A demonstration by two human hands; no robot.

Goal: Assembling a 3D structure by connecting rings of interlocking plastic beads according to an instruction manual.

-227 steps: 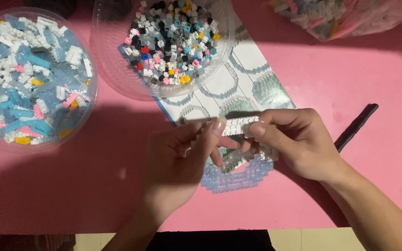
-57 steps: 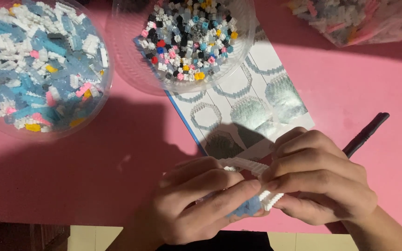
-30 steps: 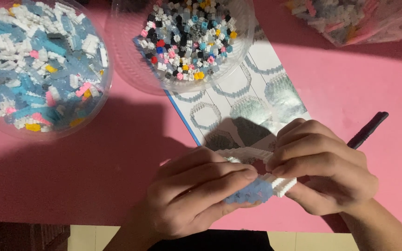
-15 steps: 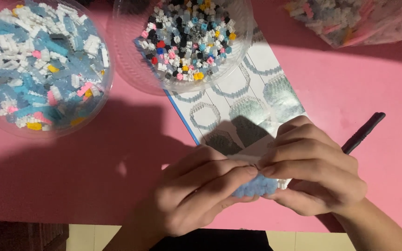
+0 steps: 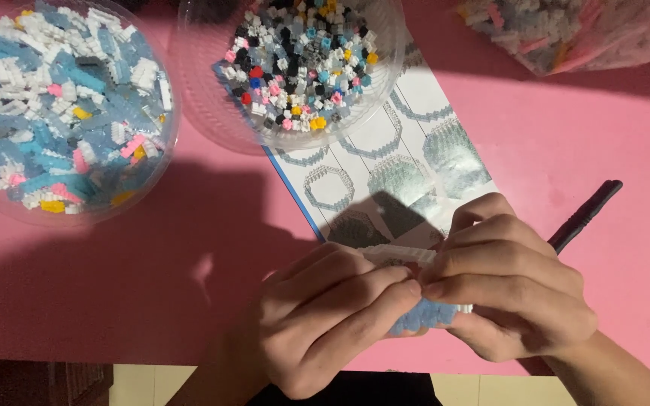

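Head view: both hands point(image 5: 423, 297) grip a brick model point(image 5: 423, 316); two bowls point(image 5: 189, 113) hold small bricks point(image 5: 62, 105).

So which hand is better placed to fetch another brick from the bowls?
Probably the left hand. Both hands grip the small brick model, but the two clear bowls, blue-white and mixed-colour, lie up and left, on its side. The right hand would have to cross over.

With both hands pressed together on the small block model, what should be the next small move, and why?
Probably keep pressing the pieces together. The left hand and right hand both clasp the white and light-blue block model, fingertips meeting over its top edge. The model is mostly hidden, so I cannot tell whether a brick is fully seated.
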